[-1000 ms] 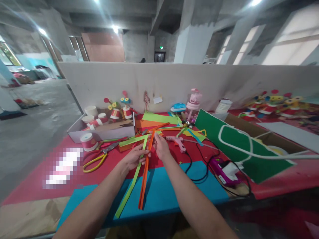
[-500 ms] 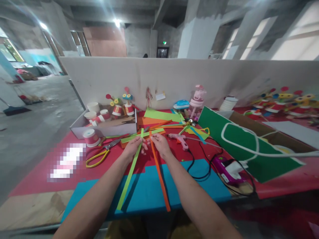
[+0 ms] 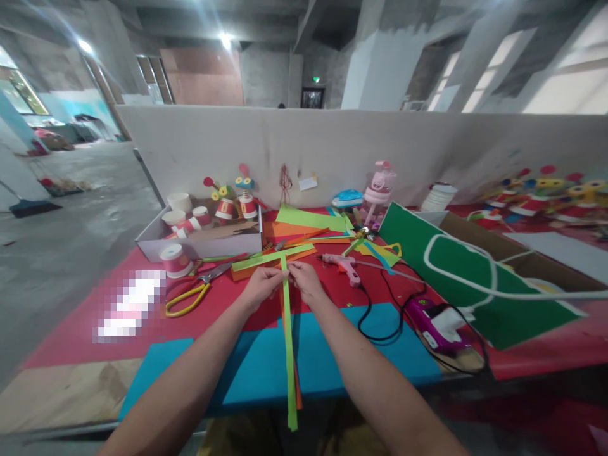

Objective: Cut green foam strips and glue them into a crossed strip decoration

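Note:
My left hand [image 3: 263,285] pinches a long green paper strip [image 3: 288,348] near its upper end. Facing it, my right hand [image 3: 306,280] is closed at the same end, its fingertips meeting those of the left. An orange paper strip [image 3: 299,389] lies behind the green one and is mostly covered by it. Both strips hang down toward me over the blue sheet [image 3: 351,354]. Just beyond my hands lie more green strips [image 3: 266,256] and orange strips. A pink glue gun [image 3: 349,271] rests to the right of my right hand.
Yellow-handled scissors [image 3: 190,301] lie at left, near a paper cup [image 3: 175,261] and a box [image 3: 204,247] with cups and figures. At right are a purple power strip [image 3: 439,326], black cable [image 3: 375,339], a green board [image 3: 456,272] and a white cord [image 3: 494,292].
My hands have come together. The green strip has swung right from a slant to nearly upright, now lying over the orange strip, which has moved left.

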`<state>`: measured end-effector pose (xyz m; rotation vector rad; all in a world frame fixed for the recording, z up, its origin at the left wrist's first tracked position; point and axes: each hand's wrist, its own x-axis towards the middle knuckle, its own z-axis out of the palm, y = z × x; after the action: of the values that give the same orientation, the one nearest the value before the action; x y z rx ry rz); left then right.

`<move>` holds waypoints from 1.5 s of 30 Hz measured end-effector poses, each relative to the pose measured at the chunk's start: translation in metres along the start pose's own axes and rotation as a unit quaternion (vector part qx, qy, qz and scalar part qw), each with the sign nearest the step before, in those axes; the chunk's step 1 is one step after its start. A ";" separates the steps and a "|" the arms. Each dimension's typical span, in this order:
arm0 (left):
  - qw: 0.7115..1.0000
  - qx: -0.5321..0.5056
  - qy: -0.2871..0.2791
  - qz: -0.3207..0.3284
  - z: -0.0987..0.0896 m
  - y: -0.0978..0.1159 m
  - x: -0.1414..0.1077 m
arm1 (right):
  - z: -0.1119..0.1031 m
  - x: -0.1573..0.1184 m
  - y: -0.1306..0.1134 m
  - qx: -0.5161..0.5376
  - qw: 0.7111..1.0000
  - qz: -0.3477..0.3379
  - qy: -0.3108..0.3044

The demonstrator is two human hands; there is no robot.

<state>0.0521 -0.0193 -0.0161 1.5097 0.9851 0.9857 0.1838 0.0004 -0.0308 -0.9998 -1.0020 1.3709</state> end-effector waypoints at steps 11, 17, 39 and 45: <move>0.999 0.013 0.013 -0.052 0.002 -0.004 0.001 | 0.002 -0.004 -0.008 0.054 0.994 0.013 -0.098; 0.999 -0.003 0.000 -0.054 0.000 -0.004 0.002 | 0.001 -0.006 -0.013 0.024 0.995 -0.001 -0.100; 0.981 -0.161 0.019 -0.104 -0.005 0.004 0.002 | -0.016 0.013 -0.001 -0.198 0.964 -0.141 0.107; 0.970 -0.217 -0.033 -0.102 -0.013 0.014 -0.002 | -0.043 0.014 -0.020 -0.359 0.912 -0.192 0.055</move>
<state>0.0403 -0.0191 -0.0010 1.0491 0.7958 0.9231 0.2307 0.0156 -0.0245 -1.2992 -1.5692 0.6009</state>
